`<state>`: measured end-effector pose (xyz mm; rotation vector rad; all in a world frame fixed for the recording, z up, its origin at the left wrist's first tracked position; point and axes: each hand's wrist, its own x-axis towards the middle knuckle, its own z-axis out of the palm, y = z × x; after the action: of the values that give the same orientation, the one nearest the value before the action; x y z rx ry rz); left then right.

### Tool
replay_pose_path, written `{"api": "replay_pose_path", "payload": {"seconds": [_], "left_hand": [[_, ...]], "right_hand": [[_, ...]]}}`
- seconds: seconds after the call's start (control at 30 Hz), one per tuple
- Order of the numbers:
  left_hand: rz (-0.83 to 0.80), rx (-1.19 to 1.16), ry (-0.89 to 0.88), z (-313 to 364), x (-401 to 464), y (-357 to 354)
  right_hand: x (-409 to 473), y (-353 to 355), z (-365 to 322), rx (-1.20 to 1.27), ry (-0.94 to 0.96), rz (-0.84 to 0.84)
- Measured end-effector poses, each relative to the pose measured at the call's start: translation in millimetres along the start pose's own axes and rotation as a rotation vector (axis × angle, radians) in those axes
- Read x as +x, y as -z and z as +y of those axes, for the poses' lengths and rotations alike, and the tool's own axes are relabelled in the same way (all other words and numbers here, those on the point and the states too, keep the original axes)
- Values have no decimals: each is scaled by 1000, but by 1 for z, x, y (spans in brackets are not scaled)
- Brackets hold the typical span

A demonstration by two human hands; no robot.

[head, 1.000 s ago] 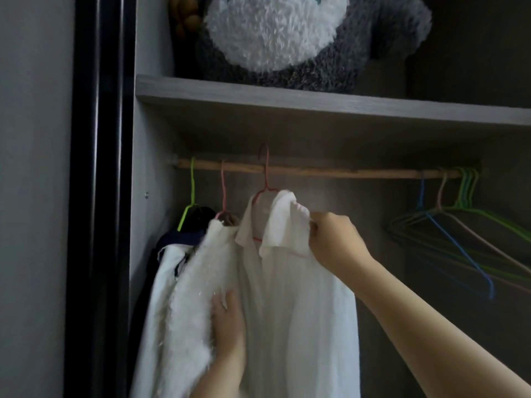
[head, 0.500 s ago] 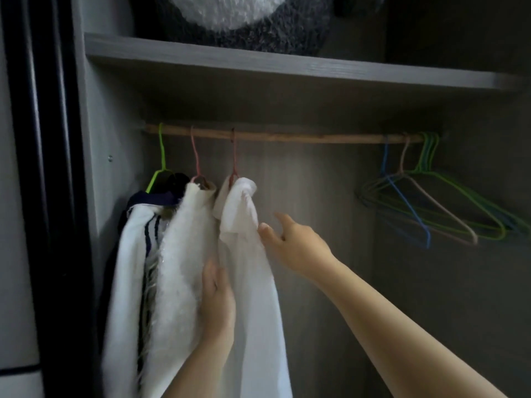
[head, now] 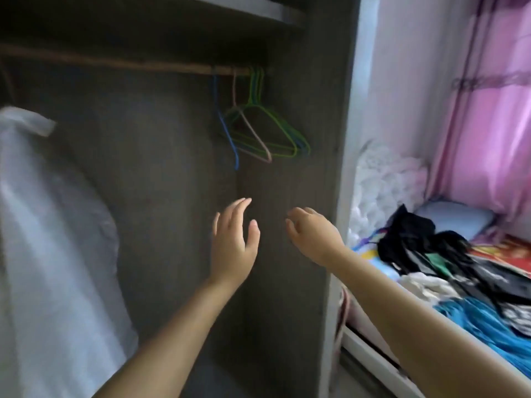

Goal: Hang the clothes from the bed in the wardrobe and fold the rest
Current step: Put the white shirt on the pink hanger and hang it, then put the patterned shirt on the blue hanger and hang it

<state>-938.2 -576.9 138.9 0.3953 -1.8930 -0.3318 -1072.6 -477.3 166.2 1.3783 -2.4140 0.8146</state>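
White shirt (head: 48, 225) hangs at wardrobe's left edge, well left of both hands, touching neither. Wooden rail (head: 120, 63) runs across top; empty hangers (head: 258, 130) (blue, pink, green) bunched at its right end, above the hands. Left hand (head: 234, 242) raised mid-wardrobe, fingers straight & spread, holding nothing. Right hand (head: 311, 235) just beside it, fingers loosely bent, also holding nothing. Wardrobe side panel (head: 339, 168) right of that. Past it, bed (head: 370, 349) w/ clothes pile (head: 448, 268) – black, white, blue items – near bed's left edge, right of & apart from right hand. Pink curtain (head: 488, 110) behind.
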Motion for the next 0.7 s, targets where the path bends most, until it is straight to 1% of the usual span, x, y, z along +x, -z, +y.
{"api": "replay_pose_path", "payload": {"seconds": [0.13, 0.2, 0.3, 0.4, 0.5, 0.57, 0.7], "left_hand": [[-241, -17, -63, 33, -32, -80], [-364, -42, -107, 57, -54, -121], [-561, -108, -115, 102, -88, -177], [-714, -175, -109, 137, -121, -226], [-888, -208, -141, 168, -154, -272], [-978, -231, -152, 185, -175, -301], [-1081, -283, -186, 206, -206, -359]], "right_hand": [[-54, 7, 95, -112, -83, 39], [-88, 14, 141, -195, -161, 23], [-144, 25, 205, -276, -314, -2], [-198, 30, 256, -312, -468, -41], [-251, 35, 301, -362, -630, -117], [-280, 36, 330, -372, -727, -168], [-320, 33, 386, -357, -889, -238]]}}
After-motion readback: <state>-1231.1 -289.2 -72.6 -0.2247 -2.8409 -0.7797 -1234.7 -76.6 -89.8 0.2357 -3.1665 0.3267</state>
